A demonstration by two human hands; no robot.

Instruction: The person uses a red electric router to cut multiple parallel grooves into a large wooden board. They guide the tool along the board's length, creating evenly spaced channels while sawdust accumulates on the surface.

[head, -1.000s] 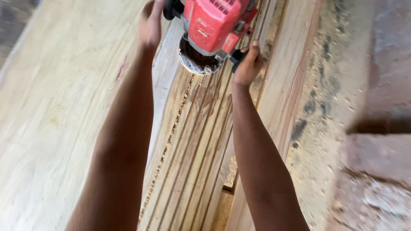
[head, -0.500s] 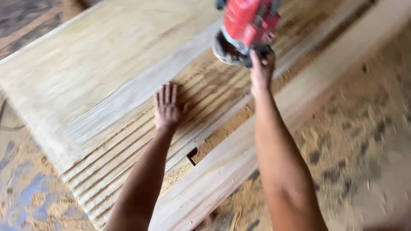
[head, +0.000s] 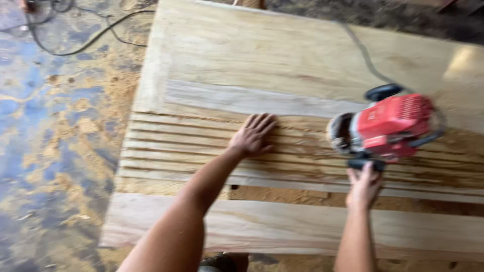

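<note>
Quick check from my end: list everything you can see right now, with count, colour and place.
router: one, red body with black knobs, lying on its side on the grooved strip, right.
grooved strip: one, pale wood with long parallel grooves, centre.
flat panel: one, pale wood, behind the grooves.
front plank: one, pale wood, nearest the camera.
power cord: one, grey, across the panel.
floor cables: dark, count unclear, top left.
sawdust: tan, over the floor, left.
left hand: flat on the grooves.
right hand: grip on the router's near black knob.
</note>
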